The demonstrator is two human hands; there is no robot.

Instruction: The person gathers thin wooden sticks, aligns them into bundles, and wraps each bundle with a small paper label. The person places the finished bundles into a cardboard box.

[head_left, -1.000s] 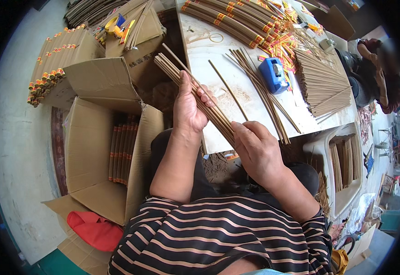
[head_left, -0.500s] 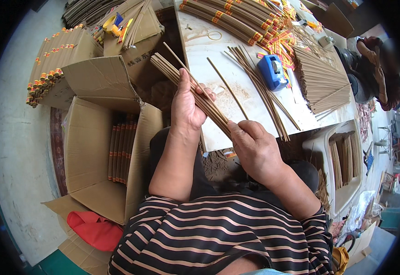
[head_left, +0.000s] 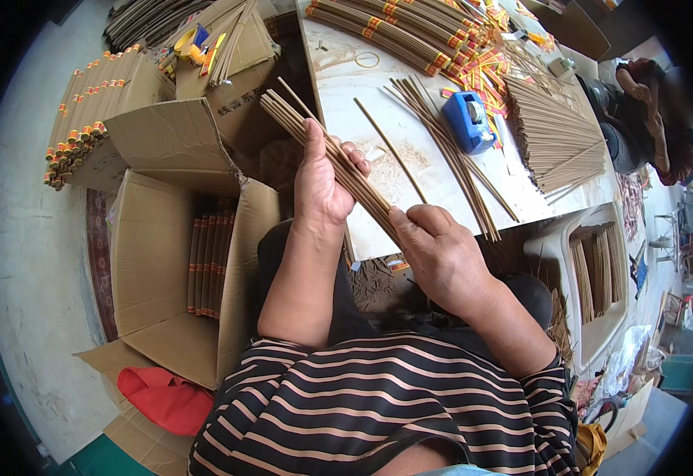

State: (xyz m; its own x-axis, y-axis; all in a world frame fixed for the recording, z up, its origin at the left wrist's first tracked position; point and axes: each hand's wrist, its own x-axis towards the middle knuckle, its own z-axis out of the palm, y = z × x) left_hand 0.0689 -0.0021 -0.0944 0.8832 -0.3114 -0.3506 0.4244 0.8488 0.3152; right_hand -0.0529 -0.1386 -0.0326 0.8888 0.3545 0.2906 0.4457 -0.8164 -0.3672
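A slim bundle of brown incense sticks (head_left: 285, 116) slants between my two hands above the table's near left corner. Toward its upper end, my left hand (head_left: 322, 176) is wrapped round it, thumb raised along the sticks. My right hand (head_left: 440, 247) pinches the lower end between thumb and curled fingers. One stick's tip stands a little apart from the others at the top. On the white table (head_left: 338, 71) just right of the bundle lies a single stick (head_left: 390, 149), and beyond it a loose group of sticks (head_left: 451, 163).
A blue tape dispenser (head_left: 468, 123) stands beside a large heap of sticks (head_left: 556, 135). Banded bundles (head_left: 378, 32) lie at the back. Left of me, an open cardboard box (head_left: 144, 246) holds banded bundles. A white bin (head_left: 592, 333) with sticks is at right; another person (head_left: 648, 111) sits beyond.
Both hands keep their grip on the sticks. The top of the bundle looks slightly more gathered, and the whole view has shifted very slightly.
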